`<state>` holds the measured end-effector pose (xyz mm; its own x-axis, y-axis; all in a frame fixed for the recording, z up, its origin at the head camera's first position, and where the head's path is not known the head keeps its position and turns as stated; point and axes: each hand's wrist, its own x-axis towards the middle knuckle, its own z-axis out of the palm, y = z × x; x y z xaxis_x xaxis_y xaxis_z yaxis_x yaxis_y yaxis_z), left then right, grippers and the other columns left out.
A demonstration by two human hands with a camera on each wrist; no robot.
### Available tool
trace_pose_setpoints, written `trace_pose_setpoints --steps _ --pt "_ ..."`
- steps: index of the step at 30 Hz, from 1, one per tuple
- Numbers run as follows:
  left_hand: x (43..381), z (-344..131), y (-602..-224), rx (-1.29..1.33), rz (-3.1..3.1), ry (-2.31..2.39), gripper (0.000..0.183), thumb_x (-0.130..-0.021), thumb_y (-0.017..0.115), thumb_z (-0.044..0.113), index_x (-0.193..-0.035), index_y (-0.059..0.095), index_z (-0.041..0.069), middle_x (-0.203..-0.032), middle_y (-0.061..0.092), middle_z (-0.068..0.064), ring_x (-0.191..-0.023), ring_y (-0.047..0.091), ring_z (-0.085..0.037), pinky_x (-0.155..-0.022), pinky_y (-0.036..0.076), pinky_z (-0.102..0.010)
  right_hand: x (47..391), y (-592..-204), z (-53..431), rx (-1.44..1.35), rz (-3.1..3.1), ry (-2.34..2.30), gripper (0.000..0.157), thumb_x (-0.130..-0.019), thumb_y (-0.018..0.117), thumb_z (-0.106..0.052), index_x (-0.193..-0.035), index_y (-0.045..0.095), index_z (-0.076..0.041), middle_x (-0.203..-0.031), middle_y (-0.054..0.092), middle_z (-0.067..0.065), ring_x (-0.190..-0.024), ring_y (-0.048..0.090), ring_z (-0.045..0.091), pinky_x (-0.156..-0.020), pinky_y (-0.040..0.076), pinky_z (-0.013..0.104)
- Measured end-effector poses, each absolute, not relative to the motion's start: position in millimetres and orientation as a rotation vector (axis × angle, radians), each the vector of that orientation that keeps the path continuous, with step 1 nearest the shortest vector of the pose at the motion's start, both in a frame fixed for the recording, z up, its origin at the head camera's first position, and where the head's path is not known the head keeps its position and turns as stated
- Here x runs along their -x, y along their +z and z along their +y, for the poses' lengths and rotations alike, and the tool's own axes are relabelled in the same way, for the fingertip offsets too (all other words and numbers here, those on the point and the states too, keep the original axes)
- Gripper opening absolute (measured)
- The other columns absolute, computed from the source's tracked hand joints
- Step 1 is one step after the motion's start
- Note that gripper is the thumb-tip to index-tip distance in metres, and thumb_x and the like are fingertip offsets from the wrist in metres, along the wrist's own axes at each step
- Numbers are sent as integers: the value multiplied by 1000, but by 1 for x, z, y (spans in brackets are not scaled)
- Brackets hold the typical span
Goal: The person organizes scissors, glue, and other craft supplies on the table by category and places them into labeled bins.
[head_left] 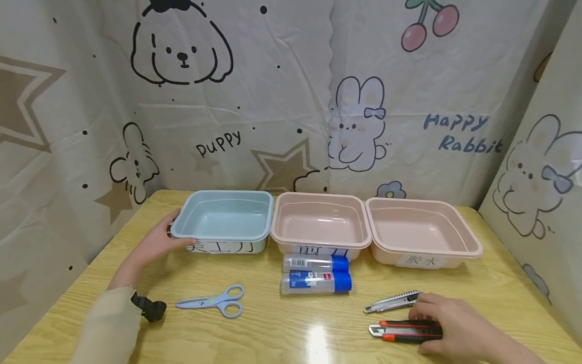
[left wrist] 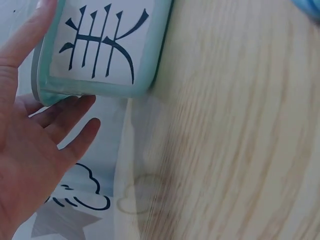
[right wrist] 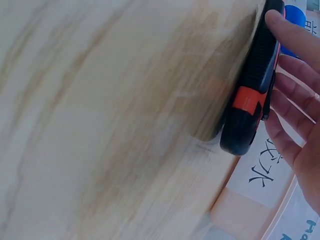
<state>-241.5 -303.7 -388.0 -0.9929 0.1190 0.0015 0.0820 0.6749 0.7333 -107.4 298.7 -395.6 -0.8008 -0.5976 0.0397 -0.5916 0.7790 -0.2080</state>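
Observation:
My left hand holds the left end of a light blue plastic bin, its thumb along the front rim and its fingers at the side. In the left wrist view the bin's white label faces the camera, and the lower fingers are spread. At the table's right front, my right hand grips a black and red utility knife between thumb and fingers. Its blade end points left. Just behind lies a slimmer silver utility knife, partly hidden by the fingers.
Two pink bins, a middle one and a right one, stand in a row beside the blue bin, with labels in front. Two glue sticks, one behind and one in front, lie before the middle bin. Blue scissors lie at left.

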Motion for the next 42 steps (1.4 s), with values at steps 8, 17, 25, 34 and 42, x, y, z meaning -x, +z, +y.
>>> trace_pose_setpoints --steps 8,17,25,34,42 --pt "239 -303 -388 -161 2803 1277 106 -77 71 37 -146 -4 7 -146 14 -29 -128 24 -47 -98 27 -61 111 -397 301 1000 2927 -294 34 -66 74 -48 -94 60 -35 -90 47 -23 -74 42 -6 -60 43 23" --pt "240 -301 -389 -144 2795 1281 104 -77 71 39 -147 0 8 -146 16 -27 -128 24 -44 -97 26 -62 121 -388 294 1196 2943 -387 33 -68 74 -47 -93 63 -27 -84 45 -21 -69 39 -7 -55 38 18" --pt "239 -302 -393 -134 2749 1390 104 -78 71 34 -147 -3 13 -146 17 -25 -125 26 -41 -96 28 -60 137 -369 268 1285 3034 -406 32 -69 76 -39 -96 65 -26 -90 52 -19 -76 47 -4 -62 44 22" --pt "236 -300 -391 -99 2743 1409 104 -78 71 34 -147 -4 16 -146 17 -25 -126 26 -41 -96 27 -61 161 -352 232 1386 3057 -425 30 -76 71 -33 -102 65 -19 -95 56 -13 -78 49 1 -64 44 23" --pt "235 -298 -392 -109 2741 1430 104 -78 71 33 -147 -5 14 -147 14 -25 -129 22 -43 -98 23 -63 180 -344 194 1366 3091 -423 36 -80 68 -32 -110 64 -14 -99 58 -5 -88 53 8 -74 48 31"
